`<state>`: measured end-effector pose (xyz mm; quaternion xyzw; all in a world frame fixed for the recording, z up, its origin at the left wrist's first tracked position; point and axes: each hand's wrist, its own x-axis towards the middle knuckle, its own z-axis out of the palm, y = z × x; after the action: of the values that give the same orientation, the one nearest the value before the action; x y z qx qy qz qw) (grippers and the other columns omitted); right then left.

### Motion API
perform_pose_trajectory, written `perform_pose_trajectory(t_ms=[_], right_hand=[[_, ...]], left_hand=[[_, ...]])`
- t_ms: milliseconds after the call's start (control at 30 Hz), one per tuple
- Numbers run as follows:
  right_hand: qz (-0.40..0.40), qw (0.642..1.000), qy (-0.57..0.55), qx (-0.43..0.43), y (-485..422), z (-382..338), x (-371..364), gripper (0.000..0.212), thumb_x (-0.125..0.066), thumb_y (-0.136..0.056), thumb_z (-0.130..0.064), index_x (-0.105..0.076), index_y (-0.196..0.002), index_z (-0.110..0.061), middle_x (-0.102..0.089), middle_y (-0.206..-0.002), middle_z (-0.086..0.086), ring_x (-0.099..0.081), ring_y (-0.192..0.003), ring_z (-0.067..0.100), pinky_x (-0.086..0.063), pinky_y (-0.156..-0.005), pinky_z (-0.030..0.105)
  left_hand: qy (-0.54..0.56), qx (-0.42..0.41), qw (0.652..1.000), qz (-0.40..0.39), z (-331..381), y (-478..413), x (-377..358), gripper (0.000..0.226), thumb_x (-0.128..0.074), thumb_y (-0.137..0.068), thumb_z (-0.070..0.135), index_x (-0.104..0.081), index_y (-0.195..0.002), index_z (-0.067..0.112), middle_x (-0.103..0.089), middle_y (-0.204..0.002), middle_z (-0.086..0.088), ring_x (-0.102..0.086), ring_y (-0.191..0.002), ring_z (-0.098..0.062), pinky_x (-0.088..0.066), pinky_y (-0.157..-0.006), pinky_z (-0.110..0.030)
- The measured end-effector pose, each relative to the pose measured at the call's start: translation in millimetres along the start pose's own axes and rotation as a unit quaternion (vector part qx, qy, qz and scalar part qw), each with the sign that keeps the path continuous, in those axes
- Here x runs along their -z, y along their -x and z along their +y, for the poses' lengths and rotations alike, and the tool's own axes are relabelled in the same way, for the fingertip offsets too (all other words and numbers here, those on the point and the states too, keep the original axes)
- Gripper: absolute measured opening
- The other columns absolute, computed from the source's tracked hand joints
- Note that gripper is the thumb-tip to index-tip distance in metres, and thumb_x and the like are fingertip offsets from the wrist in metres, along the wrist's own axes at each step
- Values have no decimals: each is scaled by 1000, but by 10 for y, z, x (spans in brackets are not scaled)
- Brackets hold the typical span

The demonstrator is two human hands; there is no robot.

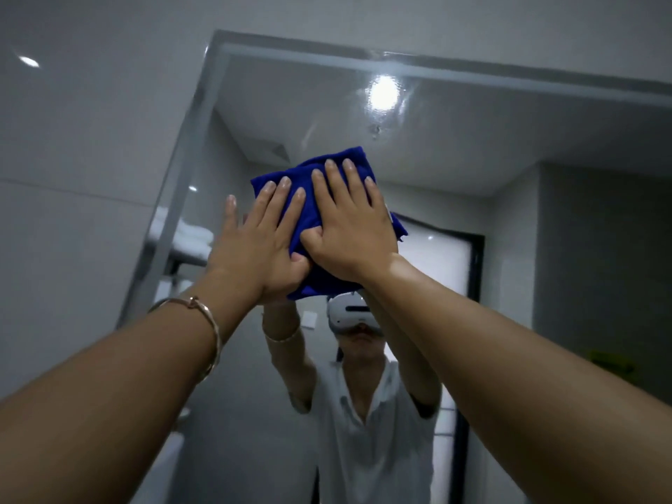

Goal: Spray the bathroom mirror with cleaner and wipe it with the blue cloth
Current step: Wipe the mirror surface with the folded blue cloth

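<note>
The blue cloth [309,198], folded into a thick pad, lies flat against the upper part of the bathroom mirror [472,147]. My left hand [260,236] presses on its left half with straight fingers, the little finger off the cloth on the glass. My right hand [351,220] presses on the right half, fingers straight and spread, thumb curled against the cloth's lower middle. Both arms reach up and forward. A bracelet sits on my left wrist. No spray bottle is in view.
The mirror's frame edge [189,169] runs up the left side, with grey wall tiles [80,176] beyond it. Wet smears show on the glass around a reflected ceiling light [383,92]. The mirror also reflects a person in a white shirt, a dark-framed door and a towel shelf.
</note>
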<state>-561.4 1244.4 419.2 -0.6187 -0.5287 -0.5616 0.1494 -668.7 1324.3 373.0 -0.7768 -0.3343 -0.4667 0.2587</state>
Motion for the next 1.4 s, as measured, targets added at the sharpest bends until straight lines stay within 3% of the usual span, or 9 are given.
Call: perform_pose_trajectory(t_ms=[167, 333, 567, 667, 800, 900, 1100, 1233, 1400], right_hand=[[19, 1000, 7, 14, -512, -161, -12, 72, -35, -89, -41, -8, -152, -17, -2, -160, 4, 5, -146, 19, 5, -116, 37], [28, 999, -8, -22, -812, 105, 185, 71, -34, -92, -39, -3, -152, -17, 4, -160, 4, 8, -146, 18, 5, -116, 35], [32, 995, 9, -95, -516, 904, 426, 70, -33, -92, -38, -2, -153, -19, 6, -160, 2, 9, -146, 17, 3, -117, 36], [42, 992, 11, -120, -180, 1227, 471, 69, -34, -94, -38, -3, -152, -19, 5, -160, 3, 8, -146, 17, 3, -116, 36], [58, 987, 15, -151, 328, 1502, 445, 68, -35, -95, -36, -2, -152, -18, 4, -160, 4, 7, -146, 17, 5, -115, 34], [54, 982, 18, -181, 749, 1571, 392, 70, -33, -92, -36, -2, -152, -17, 2, -160, 5, 6, -146, 18, 7, -112, 32], [52, 973, 20, -223, 1417, 1301, 185, 73, -27, -85, -34, -6, -152, -15, -2, -160, 7, 3, -146, 21, 6, -115, 34], [44, 968, 10, -248, 1861, 841, -35, 73, -24, -83, -33, -10, -151, -10, -9, -159, 12, -2, -146, 25, -1, -117, 40], [18, 978, -18, -208, 2483, 95, -388, 75, -37, -79, -29, -17, -148, -6, -21, -155, 17, -10, -143, 28, -5, -116, 41]], left_hand=[[-13, -1, 1000, 17, -478, -372, 39, 78, -20, -86, 47, 19, -146, 17, 22, -155, -6, 15, -143, -20, -1, -112, -55], [-16, -28, 999, 37, -456, -918, 313, 76, -21, -88, 48, 17, -147, 19, 20, -156, -4, 13, -144, -20, 1, -114, -55], [69, -103, 987, 103, 436, -1172, 419, 75, -24, -89, 45, 9, -149, 13, 12, -157, -10, 11, -144, -25, 2, -116, -48], [93, -131, 982, 99, 872, -1123, 470, 81, -18, -80, 48, 8, -149, 12, 12, -156, -12, 12, -144, -25, 3, -117, -45], [108, -161, 976, 95, 1381, -908, 450, 77, -32, -90, 41, 9, -148, 10, 13, -156, -13, 13, -143, -26, 4, -117, -42], [92, -191, 973, 88, 1649, -685, 366, 76, -30, -91, 41, 9, -148, 9, 14, -156, -15, 14, -143, -27, 3, -118, -43], [85, -216, 970, 77, 1807, -42, 67, 75, -27, -89, 40, 6, -148, 9, 11, -156, -14, 11, -144, -26, 4, -116, -40], [113, -249, 955, 118, 1616, 498, -254, 72, -31, -82, 38, -23, -146, 5, -20, -153, -18, -17, -142, -31, -17, -115, -45], [134, -248, 951, 129, 1219, 1410, -786, 71, -33, -81, 34, -26, -144, 2, -24, -150, -22, -20, -140, -34, -22, -113, -48]])
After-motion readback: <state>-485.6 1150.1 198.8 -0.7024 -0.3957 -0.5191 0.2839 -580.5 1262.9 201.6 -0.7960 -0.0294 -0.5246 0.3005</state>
